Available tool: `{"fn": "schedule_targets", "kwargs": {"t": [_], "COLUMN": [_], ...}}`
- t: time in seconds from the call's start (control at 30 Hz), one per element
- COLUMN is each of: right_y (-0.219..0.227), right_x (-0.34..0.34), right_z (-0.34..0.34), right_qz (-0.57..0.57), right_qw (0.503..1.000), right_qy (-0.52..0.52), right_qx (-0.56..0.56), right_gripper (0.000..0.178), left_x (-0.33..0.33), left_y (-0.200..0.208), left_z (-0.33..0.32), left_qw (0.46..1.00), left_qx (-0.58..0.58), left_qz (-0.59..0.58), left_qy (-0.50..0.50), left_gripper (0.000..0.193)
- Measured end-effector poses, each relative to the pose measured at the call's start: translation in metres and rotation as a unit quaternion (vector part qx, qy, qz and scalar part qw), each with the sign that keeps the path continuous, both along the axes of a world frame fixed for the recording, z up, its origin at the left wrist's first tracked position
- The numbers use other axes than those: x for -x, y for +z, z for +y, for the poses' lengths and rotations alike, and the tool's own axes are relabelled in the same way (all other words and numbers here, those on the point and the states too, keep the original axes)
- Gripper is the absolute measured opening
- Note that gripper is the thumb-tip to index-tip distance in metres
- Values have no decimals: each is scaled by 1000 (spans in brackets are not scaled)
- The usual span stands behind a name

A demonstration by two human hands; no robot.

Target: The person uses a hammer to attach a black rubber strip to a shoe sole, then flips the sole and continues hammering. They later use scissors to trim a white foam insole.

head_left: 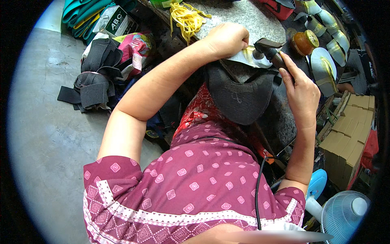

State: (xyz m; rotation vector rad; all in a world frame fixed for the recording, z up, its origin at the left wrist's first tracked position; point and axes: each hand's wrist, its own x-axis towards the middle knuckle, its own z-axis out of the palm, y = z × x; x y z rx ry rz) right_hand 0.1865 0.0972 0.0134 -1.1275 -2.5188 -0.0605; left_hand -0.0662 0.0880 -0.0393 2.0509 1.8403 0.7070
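Observation:
My right hand (pixel 301 91) is wrapped round the handle of a hammer (pixel 267 48), whose dark head hangs just above a pale curved piece (pixel 254 60) with a yellowish smear. My left hand (pixel 228 40) is closed, its fingertips pinching the far left edge of that piece. The piece lies at the near edge of a grey stone slab (pixel 260 20). Below it a black, rounded, fabric-like flap (pixel 241 99) hangs towards my lap; whether the two are joined I cannot tell.
Yellow straps (pixel 187 19) lie heaped on the slab's left. At right are an amber jar (pixel 304 42), several pale yellow-smeared pieces (pixel 323 67) and stacked brown cardboard (pixel 349 130). A fan (pixel 345 215) stands lower right. Black strips (pixel 95 87) are piled at left.

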Motion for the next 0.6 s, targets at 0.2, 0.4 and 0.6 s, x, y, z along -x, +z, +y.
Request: {"fn": "schedule_targets", "kwargs": {"t": [0.2,0.4,0.6], "right_y": [2,-7,-7], "right_x": [0,0,-10], "right_z": [-3,-11,5], "right_qz": [-23,-33,30], "right_qw": [999,999,987], "right_qy": [-18,-36,-83], "right_qx": [-26,-16,132], "right_gripper": [36,36,39], "left_x": [-14,-16,-17], "left_y": [-7,-5,-13], "left_z": [-8,-13,-22], "left_qw": [998,998,994], "left_qx": [-17,-30,-110], "left_qz": [22,22,4], "left_qy": [49,55,25], "left_gripper": [17,17,17]}}
